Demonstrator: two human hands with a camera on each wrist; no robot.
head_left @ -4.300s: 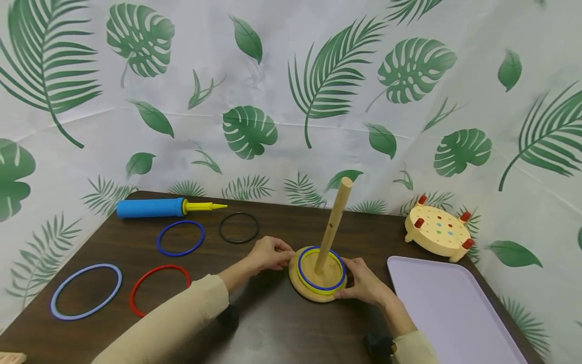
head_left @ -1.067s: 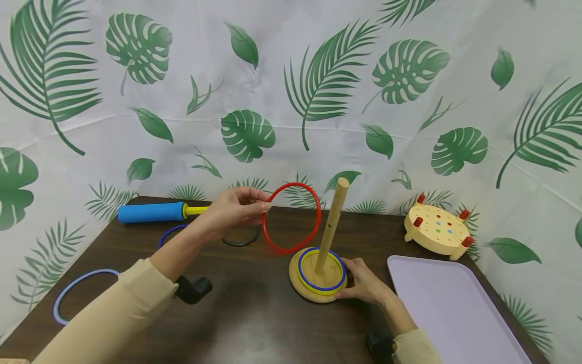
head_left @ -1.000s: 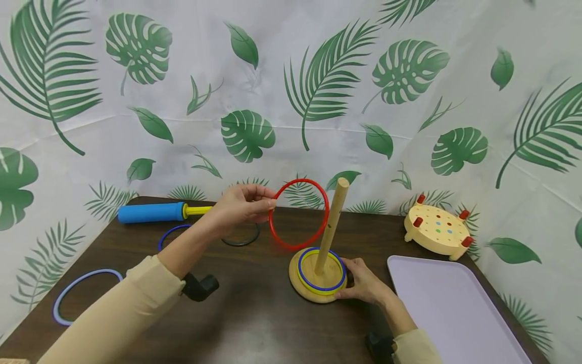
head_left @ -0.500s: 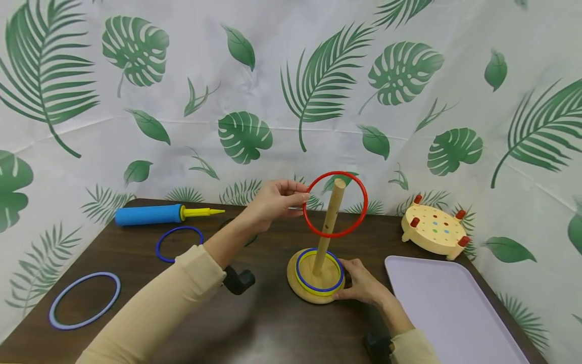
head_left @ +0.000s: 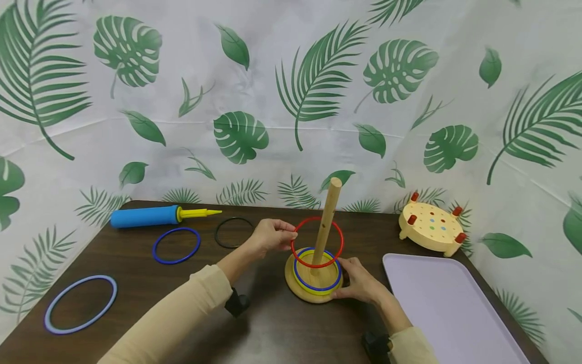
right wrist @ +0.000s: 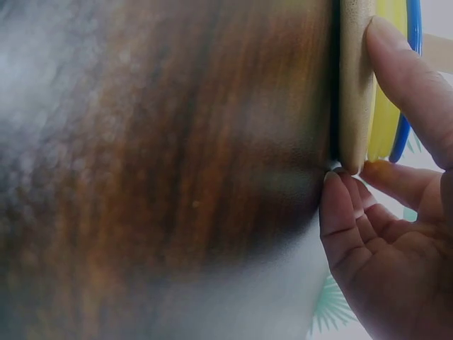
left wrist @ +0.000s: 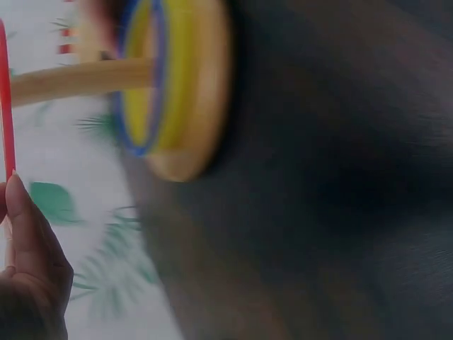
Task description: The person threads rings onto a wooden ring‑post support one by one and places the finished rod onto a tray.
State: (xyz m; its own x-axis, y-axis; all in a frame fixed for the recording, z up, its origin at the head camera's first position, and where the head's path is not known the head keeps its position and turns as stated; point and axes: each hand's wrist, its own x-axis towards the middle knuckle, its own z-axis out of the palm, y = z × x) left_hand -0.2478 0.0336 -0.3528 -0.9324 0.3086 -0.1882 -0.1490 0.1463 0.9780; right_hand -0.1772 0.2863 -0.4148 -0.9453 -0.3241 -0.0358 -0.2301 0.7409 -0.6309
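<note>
In the head view my left hand pinches a thin red ring at its left side. The ring encircles the wooden peg and hangs tilted around its lower half, above the base. Around the foot of the peg, a blue ring lies on a thicker yellow ring on the round wooden base. My right hand grips the base's right edge. The right wrist view shows its thumb across the rim of the base, fingertips at the underside.
Left on the dark table lie a light-blue ring, a blue ring, a black ring and a blue hand pump with yellow nozzle. A lilac tray and a cream pegboard stool with red pegs are at the right.
My left hand picked up the red ring from the table, carried it right to the peg and lowered it around the peg. My right hand has stayed on the base.
</note>
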